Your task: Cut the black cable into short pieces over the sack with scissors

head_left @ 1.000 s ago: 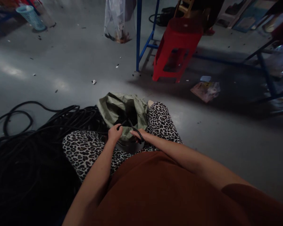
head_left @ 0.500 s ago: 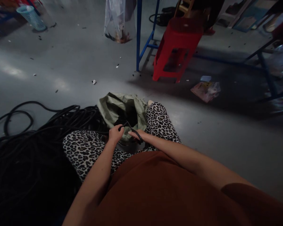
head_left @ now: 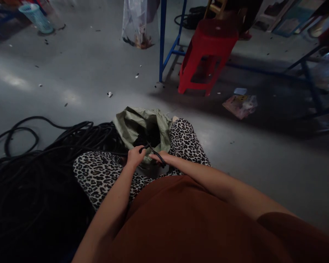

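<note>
Between my legs stands a green woven sack with its mouth open and dark pieces inside. My left hand is closed around a black rubber cord, whose end sticks out past my fingers over the sack. My right hand grips a pair of scissors with black handles. The blades point up and left, at the cord's end; whether they touch it I cannot tell. A heap of the same black cord lies in loops on the floor to my left.
Ahead, a red plastic stool stands beside a blue metal table frame. A clear plastic bag and a light-blue basket are farther back. A crumpled packet lies on the floor to the right.
The end of the cord sticks out a little farther beyond my left hand. The scissors have shifted slightly, and both hands stay over the sack.
</note>
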The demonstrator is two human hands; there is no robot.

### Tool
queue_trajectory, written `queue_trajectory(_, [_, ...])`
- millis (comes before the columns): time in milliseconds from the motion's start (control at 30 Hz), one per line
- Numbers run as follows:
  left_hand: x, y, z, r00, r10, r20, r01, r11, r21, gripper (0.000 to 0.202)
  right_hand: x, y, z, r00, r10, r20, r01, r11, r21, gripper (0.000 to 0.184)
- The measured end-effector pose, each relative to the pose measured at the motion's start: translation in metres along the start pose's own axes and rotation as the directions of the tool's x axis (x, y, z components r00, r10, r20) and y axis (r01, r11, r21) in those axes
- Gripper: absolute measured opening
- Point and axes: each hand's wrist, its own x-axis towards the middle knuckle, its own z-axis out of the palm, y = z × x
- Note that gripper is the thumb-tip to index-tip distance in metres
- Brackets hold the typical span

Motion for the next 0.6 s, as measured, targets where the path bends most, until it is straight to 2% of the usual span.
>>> queue_trajectory(200, [0.0,-0.001,0.001,0.999,0.028,0.042,-0.028,1.0,0.013,0.033,0.003,0.001,0.0,0.999,0.042,0.019,-0.042,0.999,0.012,0.048])
queue_trajectory(433, [0.0,-0.003,0.003,0.994,0.068,0.089,-0.067,0.998,-0.013,0.033,0.01,0.007,0.004,0.994,0.089,0.062,-0.097,0.985,0.142,0.046])
queue_trajectory(600, [0.0,-0.006,0.005,0.989,0.104,0.101,-0.102,0.994,-0.025,0.034,0.001,0.0,0.002,0.996,0.085,0.025,-0.088,0.987,0.137,0.042])
